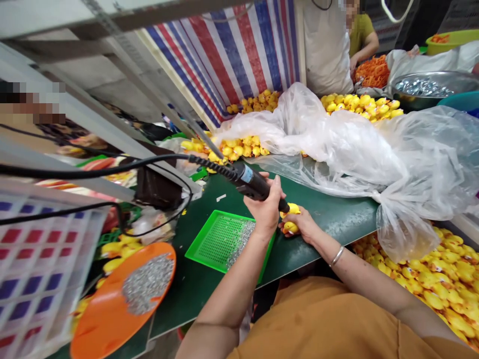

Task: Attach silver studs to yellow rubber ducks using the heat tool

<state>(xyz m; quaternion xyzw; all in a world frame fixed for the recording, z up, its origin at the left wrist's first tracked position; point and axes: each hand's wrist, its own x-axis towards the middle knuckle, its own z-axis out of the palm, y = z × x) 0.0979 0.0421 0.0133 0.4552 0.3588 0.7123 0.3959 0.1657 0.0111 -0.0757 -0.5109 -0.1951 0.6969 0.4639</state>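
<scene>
Nearest, over the edge of the dark green tabletop (344, 214), the bare right hand (306, 225) has its fingers wrapped round a glossy yellow plastic toy duck (291, 228). It looks light, smooth and slightly yielding, best held round the body with fingertips clear of the tool. The left hand (267, 207) grips the barrel of a black cylindrical corded driver (256, 184), tip at the duck; that is probably stiffer, heavier and tugged by its cable. Beside them lies a bright green perforated plastic tray (209, 244); beyond, crumpled translucent plastic sheeting (359, 149).
</scene>
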